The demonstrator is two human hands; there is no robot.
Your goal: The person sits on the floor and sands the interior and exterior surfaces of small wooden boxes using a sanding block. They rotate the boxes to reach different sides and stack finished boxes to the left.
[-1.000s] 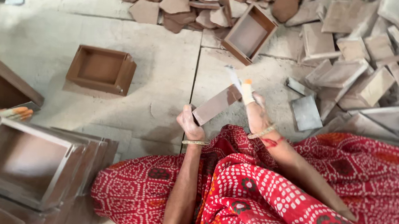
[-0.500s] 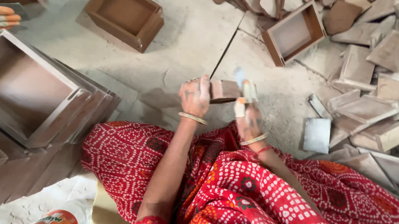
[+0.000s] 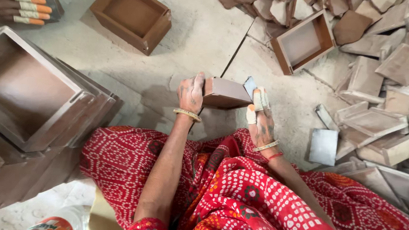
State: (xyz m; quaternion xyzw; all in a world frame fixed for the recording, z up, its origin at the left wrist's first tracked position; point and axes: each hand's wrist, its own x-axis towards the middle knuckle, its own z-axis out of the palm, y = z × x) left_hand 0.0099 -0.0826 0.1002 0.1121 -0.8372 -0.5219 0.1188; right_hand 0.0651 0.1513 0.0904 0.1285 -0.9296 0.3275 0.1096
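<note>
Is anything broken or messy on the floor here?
Yes. The box pieces at upper right lie in a jumbled heap, tilted every way, unlike the neat nested trays at left. The concrete floor has a long crack running between them.

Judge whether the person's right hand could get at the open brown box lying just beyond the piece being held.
Probably yes. The right hand rests at the held brown piece, and the open brown box lies just beyond on the bare floor, with nothing between.

Two brown open boxes (image 3: 131,14) (image 3: 303,41), one grey sanding pad (image 3: 323,146), three bangles (image 3: 187,113).
</note>
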